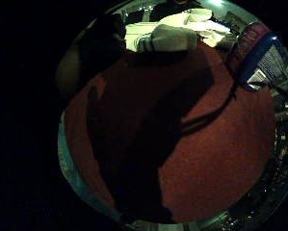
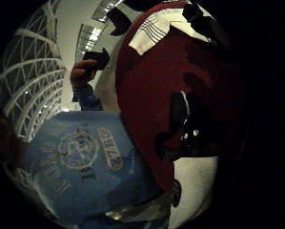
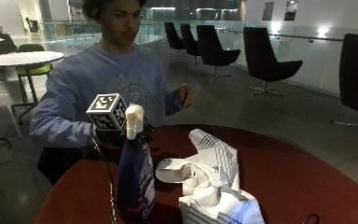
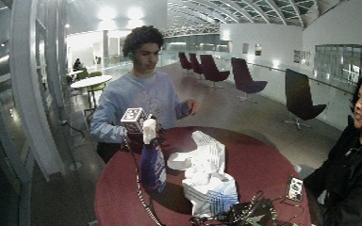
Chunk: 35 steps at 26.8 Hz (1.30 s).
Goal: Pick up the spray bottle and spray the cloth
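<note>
Behind spray bottle (image 3: 135,179) — grip (image 3: 107,136), apart

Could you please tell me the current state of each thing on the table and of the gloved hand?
spray bottle: upright on the table, not lifted.
cloth: crumpled in a heap beside the bottle.
table: round, red-topped, carrying both.
gloved right hand: behind the bottle's neck; grip hidden.
bare hand: raised, off the table.

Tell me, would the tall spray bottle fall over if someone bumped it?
Probably yes. The spray bottle stands upright on the red table and looks tall and narrow, so a sideways bump near its white nozzle could tip it. It seems rigid, unlike the crumpled cloth beside it. How full or heavy it is cannot be seen.
</note>
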Each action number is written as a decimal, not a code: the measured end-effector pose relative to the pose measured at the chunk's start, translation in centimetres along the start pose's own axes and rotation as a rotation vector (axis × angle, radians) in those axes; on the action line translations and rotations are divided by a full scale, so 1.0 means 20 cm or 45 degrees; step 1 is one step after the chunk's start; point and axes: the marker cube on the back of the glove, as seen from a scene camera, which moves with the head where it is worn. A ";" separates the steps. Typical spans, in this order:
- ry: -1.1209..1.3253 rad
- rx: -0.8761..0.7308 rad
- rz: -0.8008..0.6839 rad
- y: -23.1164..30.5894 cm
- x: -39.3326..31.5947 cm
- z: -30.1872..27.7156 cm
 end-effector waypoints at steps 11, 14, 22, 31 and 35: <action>0.023 0.013 0.003 -0.04 0.02 -0.05; 0.027 0.013 0.010 -0.05 0.03 -0.06; -0.033 0.059 0.037 -0.06 0.04 -0.07; -0.548 0.449 0.179 -0.06 0.22 -0.22; -0.733 0.640 0.260 -0.01 0.29 -0.31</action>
